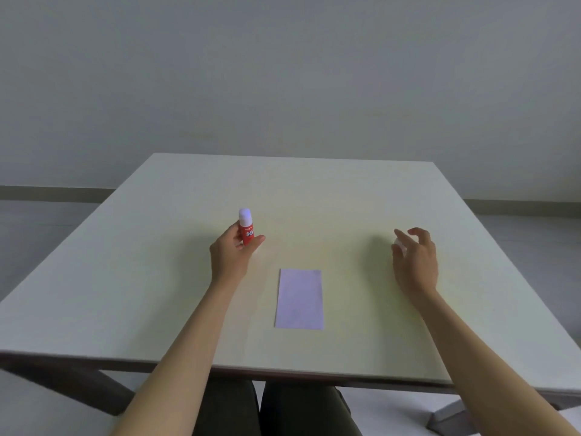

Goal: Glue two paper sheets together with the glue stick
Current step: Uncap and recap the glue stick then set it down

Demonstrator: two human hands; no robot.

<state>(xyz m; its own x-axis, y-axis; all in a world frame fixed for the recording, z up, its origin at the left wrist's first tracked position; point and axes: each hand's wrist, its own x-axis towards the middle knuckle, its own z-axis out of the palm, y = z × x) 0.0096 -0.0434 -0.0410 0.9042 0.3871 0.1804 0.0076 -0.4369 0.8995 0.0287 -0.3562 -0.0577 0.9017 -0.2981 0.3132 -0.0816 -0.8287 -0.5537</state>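
Observation:
A red glue stick (pixel 246 228) with a white top stands upright in my left hand (pixel 231 258), which grips its lower body just above the table, left of centre. A pale lavender-white paper sheet (pixel 299 298) lies flat on the table in front of me, between my arms; I see one rectangle only. My right hand (pixel 416 261) hovers low over the table to the right of the sheet, fingers curled, with a small white cap (pixel 400 244) pinched between thumb and fingertips.
The square off-white table (pixel 314 190) fills the view, its near edge just above my knees. Dark table legs show below the front edge. A plain grey wall and floor lie behind.

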